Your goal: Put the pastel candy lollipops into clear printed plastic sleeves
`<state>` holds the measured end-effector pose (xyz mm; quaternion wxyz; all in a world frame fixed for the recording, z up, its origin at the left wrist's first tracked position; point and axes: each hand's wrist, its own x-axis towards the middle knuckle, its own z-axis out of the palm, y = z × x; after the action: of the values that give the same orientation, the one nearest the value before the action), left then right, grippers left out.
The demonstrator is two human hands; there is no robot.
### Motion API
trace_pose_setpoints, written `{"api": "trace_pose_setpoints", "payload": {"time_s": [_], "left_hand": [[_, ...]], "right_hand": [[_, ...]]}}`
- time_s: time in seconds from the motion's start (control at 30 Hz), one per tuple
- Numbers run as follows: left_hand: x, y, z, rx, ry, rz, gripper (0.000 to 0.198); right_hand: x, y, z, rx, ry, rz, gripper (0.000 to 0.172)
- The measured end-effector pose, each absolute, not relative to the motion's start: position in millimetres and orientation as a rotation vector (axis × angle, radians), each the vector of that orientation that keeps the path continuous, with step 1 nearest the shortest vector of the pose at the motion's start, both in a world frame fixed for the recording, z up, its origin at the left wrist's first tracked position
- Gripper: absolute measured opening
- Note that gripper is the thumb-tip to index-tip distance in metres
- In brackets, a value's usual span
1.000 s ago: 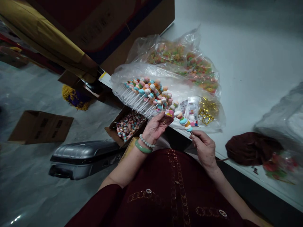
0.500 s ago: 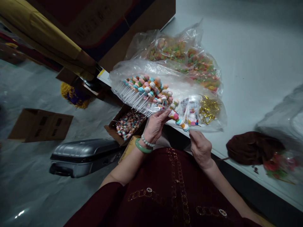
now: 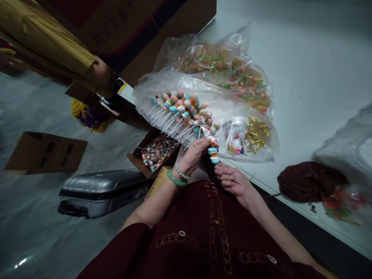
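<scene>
A candy skewer (image 3: 214,154) with pink, blue, white and orange pieces stands almost upright between my hands. My left hand (image 3: 195,155), with beads and a green bangle at the wrist, is closed around its upper part, where a clear wrapper (image 3: 205,130) sticks up. My right hand (image 3: 231,179) pinches the lower end just below the candy; most of the stick there is hidden by the fingers. Just beyond lies a pile of similar skewers (image 3: 180,106) on a plastic bag, white sticks pointing toward me. Printed clear wrappers (image 3: 235,133) and gold twist ties (image 3: 257,133) lie to its right.
Behind the pile is a bag of colourful candy (image 3: 226,66) on the white table (image 3: 290,77). A cardboard box (image 3: 158,153) of wrapped candy stands below the table's left edge, near a grey suitcase (image 3: 103,192). Another person's arm (image 3: 58,42) reaches in at upper left.
My right hand has moved left and slightly down, bringing the lower end of the skewer with it. The skewer has turned from slanting to nearly upright, and the wrapper's end now shows above my left hand.
</scene>
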<state>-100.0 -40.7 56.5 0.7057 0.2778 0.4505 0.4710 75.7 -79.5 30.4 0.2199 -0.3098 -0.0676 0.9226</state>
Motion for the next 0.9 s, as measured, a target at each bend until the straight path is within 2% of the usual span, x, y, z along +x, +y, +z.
{"api": "trace_pose_setpoints", "payload": {"time_s": [0.07, 0.17, 0.27, 0.37, 0.47, 0.57, 0.67, 0.77, 0.9], "left_hand": [[-102.2, -40.7, 56.3, 0.675, 1.066, 1.064, 0.037], [-105.6, -41.4, 55.8, 0.743, 1.153, 1.099, 0.039], [-106.4, -41.8, 56.2, 0.784, 1.189, 1.127, 0.040], [-103.7, -41.8, 56.2, 0.808, 1.219, 1.140, 0.038], [-98.5, -42.8, 52.2, 0.714, 1.180, 1.123, 0.038], [-94.7, -45.1, 44.7, 0.585, 1.154, 1.081, 0.039], [-97.7, -46.4, 42.5, 0.476, 1.087, 0.950, 0.039], [-106.6, -43.2, 51.9, 0.416, 0.962, 0.926, 0.032], [-113.1, -30.8, 67.5, 0.275, 0.907, 1.083, 0.033]], "right_hand": [[71.9, -81.7, 30.5, -1.020, -0.377, 2.387, 0.015], [74.7, -84.9, 29.0, -1.405, -0.992, 1.727, 0.008], [82.2, -86.0, 26.6, -1.504, -1.658, 0.932, 0.017], [85.2, -84.8, 26.4, -1.454, -1.942, 0.584, 0.027], [80.9, -81.4, 30.5, -1.428, -1.785, 0.770, 0.023], [74.5, -76.9, 37.8, -1.417, -1.318, 1.384, 0.011], [72.5, -73.6, 43.8, -1.341, -0.814, 1.877, 0.018], [74.6, -72.5, 46.3, -1.336, -0.654, 1.944, 0.025], [76.2, -72.0, 48.2, -1.406, -0.764, 1.869, 0.022]]}}
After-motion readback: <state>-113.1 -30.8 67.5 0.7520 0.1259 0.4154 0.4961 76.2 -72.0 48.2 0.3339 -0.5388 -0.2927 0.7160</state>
